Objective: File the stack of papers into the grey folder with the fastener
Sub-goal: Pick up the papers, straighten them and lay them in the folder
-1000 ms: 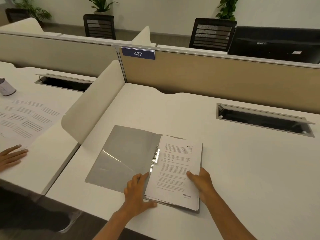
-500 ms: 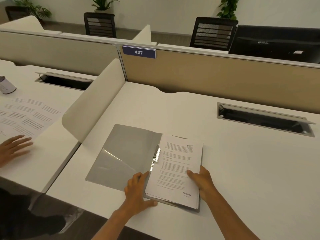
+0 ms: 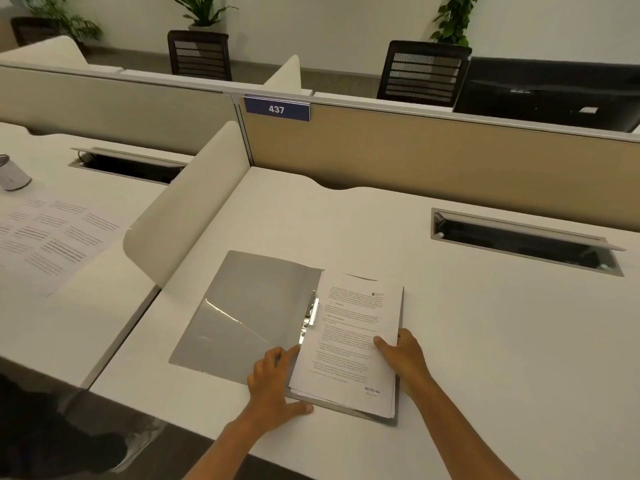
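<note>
The grey folder (image 3: 249, 310) lies open on the white desk, its left flap flat with a clear pocket. A metal fastener (image 3: 311, 315) runs along the spine. The stack of papers (image 3: 349, 341) rests on the folder's right half, printed side up. My left hand (image 3: 277, 386) lies at the stack's lower left corner, fingers under or against its left edge, thumb on the desk. My right hand (image 3: 403, 355) grips the stack's right edge, thumb on top of the sheets.
A curved white divider (image 3: 187, 199) stands left of the folder. A tan partition (image 3: 433, 161) closes the back, with a cable slot (image 3: 523, 240) at right. The neighbouring desk holds printed sheets (image 3: 52, 233) and a small tin (image 3: 12, 173).
The other person's hand on the left desk has gone out of view. My hands and the stack have barely shifted.
</note>
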A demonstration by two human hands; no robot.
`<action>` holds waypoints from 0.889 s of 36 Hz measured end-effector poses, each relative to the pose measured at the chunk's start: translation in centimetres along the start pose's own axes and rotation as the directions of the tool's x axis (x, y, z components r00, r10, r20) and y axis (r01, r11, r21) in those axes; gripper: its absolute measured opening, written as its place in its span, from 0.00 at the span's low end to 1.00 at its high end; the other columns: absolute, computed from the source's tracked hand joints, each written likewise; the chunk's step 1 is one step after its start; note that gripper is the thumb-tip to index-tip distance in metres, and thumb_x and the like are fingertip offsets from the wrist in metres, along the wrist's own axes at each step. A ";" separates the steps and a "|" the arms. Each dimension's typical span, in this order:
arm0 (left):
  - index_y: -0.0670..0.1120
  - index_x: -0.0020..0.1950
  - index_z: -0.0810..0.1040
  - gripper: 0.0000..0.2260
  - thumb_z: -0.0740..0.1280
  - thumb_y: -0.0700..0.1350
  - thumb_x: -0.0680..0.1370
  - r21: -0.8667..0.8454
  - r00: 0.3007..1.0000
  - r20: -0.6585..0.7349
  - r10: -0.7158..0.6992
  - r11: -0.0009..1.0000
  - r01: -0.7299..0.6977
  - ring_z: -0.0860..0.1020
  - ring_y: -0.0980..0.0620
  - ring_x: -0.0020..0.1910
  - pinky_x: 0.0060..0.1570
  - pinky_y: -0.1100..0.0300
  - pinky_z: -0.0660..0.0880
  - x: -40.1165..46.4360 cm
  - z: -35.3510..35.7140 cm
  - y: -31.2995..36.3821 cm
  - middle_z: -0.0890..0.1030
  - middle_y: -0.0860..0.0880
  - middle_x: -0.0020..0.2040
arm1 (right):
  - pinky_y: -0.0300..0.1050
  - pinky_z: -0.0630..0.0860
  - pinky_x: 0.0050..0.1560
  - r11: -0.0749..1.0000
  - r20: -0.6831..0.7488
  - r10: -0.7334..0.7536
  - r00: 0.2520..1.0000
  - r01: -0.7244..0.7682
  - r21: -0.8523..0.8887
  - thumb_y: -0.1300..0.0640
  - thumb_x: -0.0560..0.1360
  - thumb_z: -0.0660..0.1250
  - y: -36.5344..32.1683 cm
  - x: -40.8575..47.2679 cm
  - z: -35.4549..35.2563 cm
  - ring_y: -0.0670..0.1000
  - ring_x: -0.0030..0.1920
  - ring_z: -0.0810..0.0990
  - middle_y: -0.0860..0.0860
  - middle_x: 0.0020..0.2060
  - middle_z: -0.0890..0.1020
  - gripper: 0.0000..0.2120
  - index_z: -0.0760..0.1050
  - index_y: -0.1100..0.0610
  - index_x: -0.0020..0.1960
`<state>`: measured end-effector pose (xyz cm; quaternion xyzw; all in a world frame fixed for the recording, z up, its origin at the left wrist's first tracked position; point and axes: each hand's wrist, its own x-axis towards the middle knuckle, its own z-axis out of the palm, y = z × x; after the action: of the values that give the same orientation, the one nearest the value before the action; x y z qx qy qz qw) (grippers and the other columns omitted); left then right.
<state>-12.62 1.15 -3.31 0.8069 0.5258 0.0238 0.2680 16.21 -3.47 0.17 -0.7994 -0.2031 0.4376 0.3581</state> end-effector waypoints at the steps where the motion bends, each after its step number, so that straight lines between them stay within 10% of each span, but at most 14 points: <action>1: 0.65 0.79 0.51 0.53 0.70 0.79 0.60 -0.003 1.000 0.000 0.000 1.000 0.000 0.65 0.50 0.71 0.71 0.48 0.67 0.0 0.0 0.0 0.63 0.54 0.75 | 0.45 0.83 0.44 0.997 -0.025 -0.022 0.999 0.020 -0.073 0.48 0.78 0.72 0.0 -0.2 -0.1 0.52 0.51 0.83 0.49 0.56 0.81 0.20 0.71 0.53 0.66; 6: 0.65 0.79 0.49 0.53 0.69 0.79 0.60 -0.002 1.000 0.001 0.006 1.000 -0.006 0.65 0.50 0.72 0.71 0.49 0.67 -0.1 0.0 -0.1 0.62 0.55 0.75 | 0.43 0.77 0.44 0.953 -0.098 -0.097 0.990 0.064 -0.295 0.46 0.78 0.71 1.0 -0.9 -1.4 0.50 0.46 0.81 0.49 0.52 0.82 0.17 0.73 0.54 0.61; 14: 0.64 0.80 0.52 0.54 0.70 0.79 0.60 -0.005 1.000 0.002 0.000 1.000 0.000 0.65 0.49 0.71 0.70 0.46 0.68 -0.1 0.1 -0.2 0.62 0.53 0.75 | 0.39 0.77 0.42 0.993 -0.123 -0.050 0.991 0.037 -0.112 0.53 0.81 0.64 3.7 -4.4 -3.2 0.51 0.52 0.82 0.48 0.56 0.82 0.16 0.75 0.52 0.68; 20: 0.63 0.80 0.55 0.53 0.70 0.79 0.60 -0.006 1.000 -0.018 -0.002 1.000 0.002 0.67 0.48 0.71 0.69 0.46 0.69 -0.2 0.1 -0.1 0.64 0.53 0.76 | 0.58 0.84 0.56 0.998 -0.078 0.015 0.997 -0.010 0.068 0.56 0.80 0.68 5.5 -5.8 -3.5 0.54 0.53 0.84 0.51 0.54 0.85 0.14 0.76 0.52 0.66; 32: 0.62 0.80 0.57 0.52 0.71 0.78 0.61 -0.002 1.000 -0.024 -0.008 1.000 0.008 0.68 0.47 0.71 0.70 0.45 0.70 -0.4 -0.1 0.2 0.65 0.52 0.75 | 0.46 0.84 0.42 0.970 -0.013 0.166 0.986 -0.161 0.183 0.59 0.75 0.75 5.7 -6.8 -3.4 0.53 0.49 0.86 0.53 0.50 0.86 0.17 0.77 0.54 0.62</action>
<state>-12.63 0.78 -3.07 0.8041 0.5323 0.0330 0.2626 15.50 -12.94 0.94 -0.7834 -0.0906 0.4712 0.3949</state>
